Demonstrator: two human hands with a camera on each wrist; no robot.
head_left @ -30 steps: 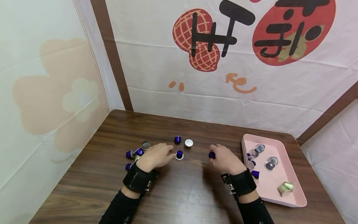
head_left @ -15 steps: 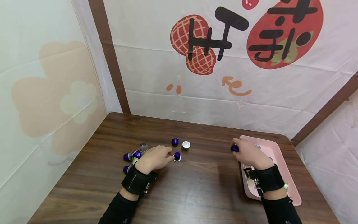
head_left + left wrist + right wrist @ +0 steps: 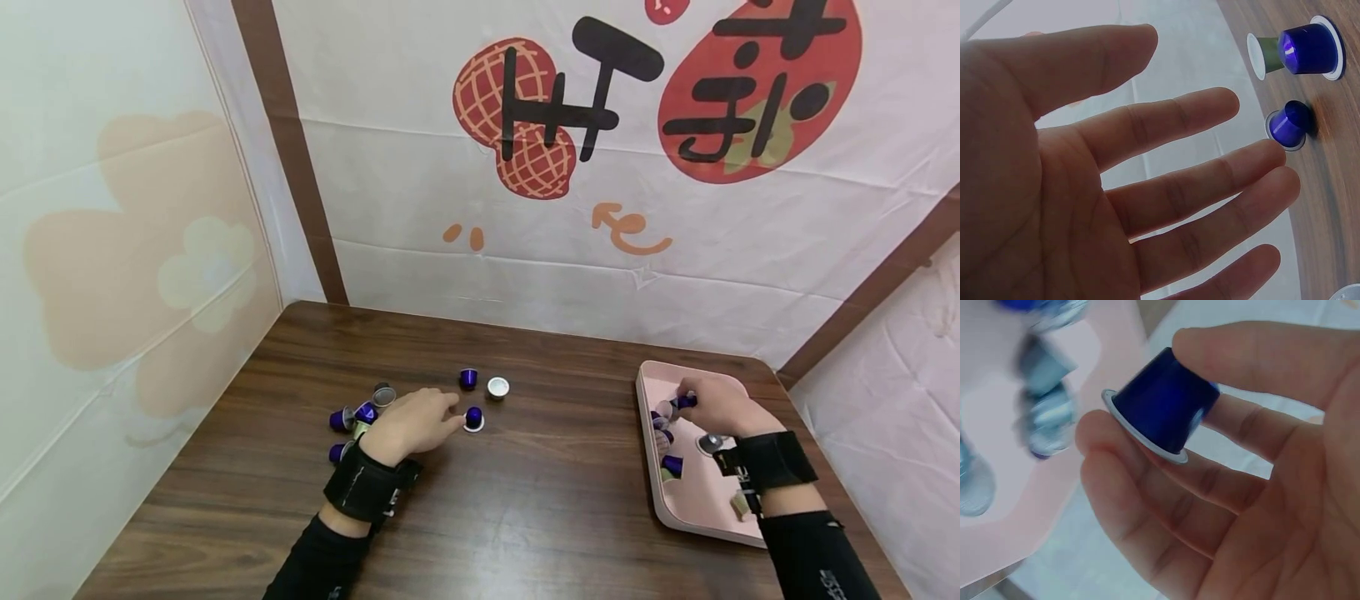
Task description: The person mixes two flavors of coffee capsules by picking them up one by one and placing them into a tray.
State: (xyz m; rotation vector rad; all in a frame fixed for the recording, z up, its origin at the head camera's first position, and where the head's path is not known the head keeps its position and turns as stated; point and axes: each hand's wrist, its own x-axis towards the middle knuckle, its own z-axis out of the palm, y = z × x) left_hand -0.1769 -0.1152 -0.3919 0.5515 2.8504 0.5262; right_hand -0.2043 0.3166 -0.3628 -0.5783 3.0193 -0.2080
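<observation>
Pinching blue capsule (image 3: 1163,405), black wall lettering (image 3: 566,115) beyond

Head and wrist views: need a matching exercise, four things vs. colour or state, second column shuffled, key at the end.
Things
1. Left hand
2. Tray
3. Right hand
4. Table

Colour or state
A. Holds a blue capsule
B. Brown, wood-grained
C. Fingers extended, holding nothing
D. Pink

Pairs: 1-C, 2-D, 3-A, 4-B
</observation>
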